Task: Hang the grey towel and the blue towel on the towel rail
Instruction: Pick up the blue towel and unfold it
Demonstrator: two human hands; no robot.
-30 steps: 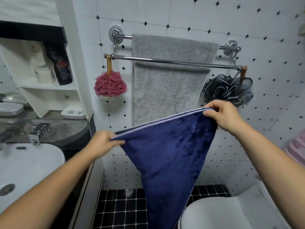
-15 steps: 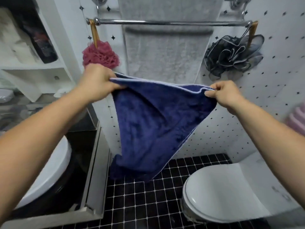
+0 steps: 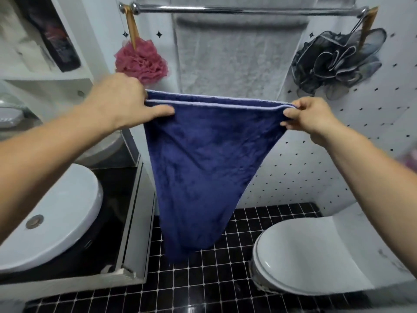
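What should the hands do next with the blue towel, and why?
Probably lift it up to the front bar of the towel rail. The left hand and right hand hold the blue towel stretched by its top edge, below the rail, while the grey towel already hangs behind that bar.

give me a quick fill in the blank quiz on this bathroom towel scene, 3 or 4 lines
1. Both hands, left hand and right hand, hold the ____ towel by its top edge.
2. The grey towel already hangs on the ____.
3. The pink bath pouf hangs at the rail's ____ end.
4. The floor tiles are ____.

Missing words: blue; towel rail; left; black
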